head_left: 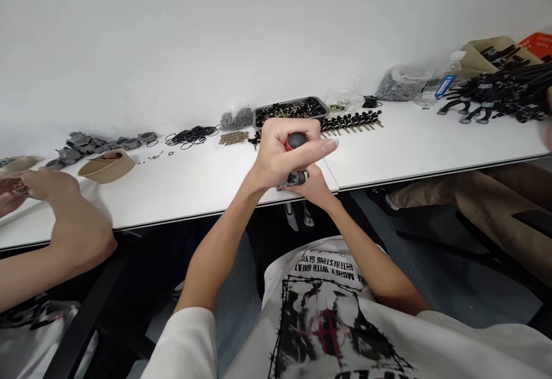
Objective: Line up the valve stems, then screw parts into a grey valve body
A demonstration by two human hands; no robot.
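My left hand (276, 154) is wrapped round the upright handle of a screwdriver (296, 141), whose rounded black end with a red-orange band shows above the fist. Its shaft and tip are hidden below the hand. Just under it, at the front edge of the table, my right hand (317, 186) grips a small grey part (295, 178) with a round opening. The left hand covers some of this part, so whether the screwdriver touches it I cannot tell. Behind my hands stands a dark tray (324, 103) of small black and brass pieces, with a row of black-headed pieces (351, 120) to its right.
On the white table (181, 189) lie black rings (192, 136), small brass parts (234, 138) and grey parts (81, 144) near a beige bowl (107, 167). A co-worker's hands (47, 184) work at left. Rightward are a bottle (444, 83) and black cable-like parts (504, 94).
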